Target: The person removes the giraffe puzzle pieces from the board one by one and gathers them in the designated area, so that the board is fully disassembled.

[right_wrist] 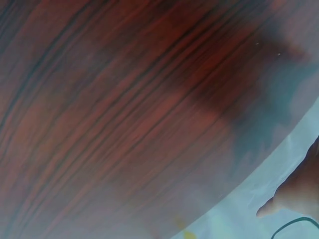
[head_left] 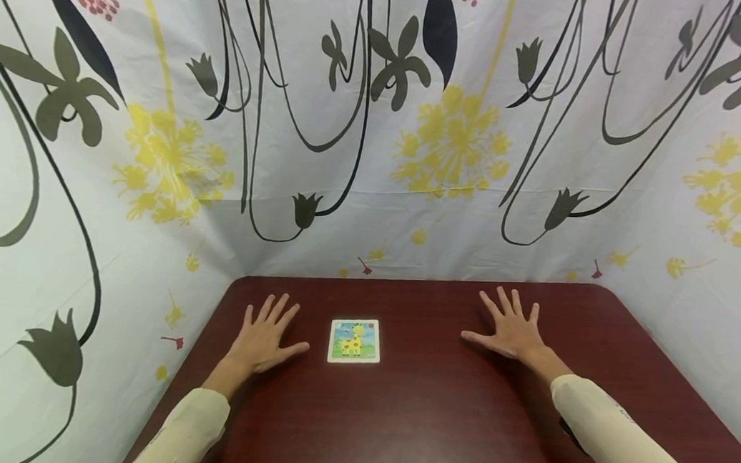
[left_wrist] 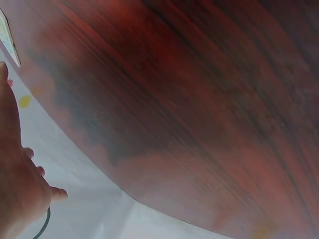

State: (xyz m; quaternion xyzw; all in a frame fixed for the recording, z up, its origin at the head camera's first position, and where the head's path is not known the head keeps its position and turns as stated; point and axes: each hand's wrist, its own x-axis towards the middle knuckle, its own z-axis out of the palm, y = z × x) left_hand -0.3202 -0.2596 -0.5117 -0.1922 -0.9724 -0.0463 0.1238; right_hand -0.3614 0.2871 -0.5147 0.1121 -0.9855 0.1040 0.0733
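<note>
A square giraffe picture puzzle point(head_left: 354, 341) with a pale border lies flat on the table, left of its middle in the head view. Just to its left is my left hand point(head_left: 262, 342), palm down with fingers spread and holding nothing; its thumb points toward the picture without touching it. Farther off on the right side, my right hand point(head_left: 511, 329) is also spread with nothing in it. The left wrist view shows part of my left hand point(left_wrist: 20, 169) and only a corner of the puzzle point(left_wrist: 7, 37). Part of my right hand point(right_wrist: 296, 191) shows at the edge of the right wrist view.
The dark red wood-grain table point(head_left: 409, 421) has rounded far corners. A white curtain point(head_left: 327, 114) printed with flowers and stems surrounds its back and sides. Both forearms, in pale sleeves point(head_left: 615, 428), reach over the table from the near side.
</note>
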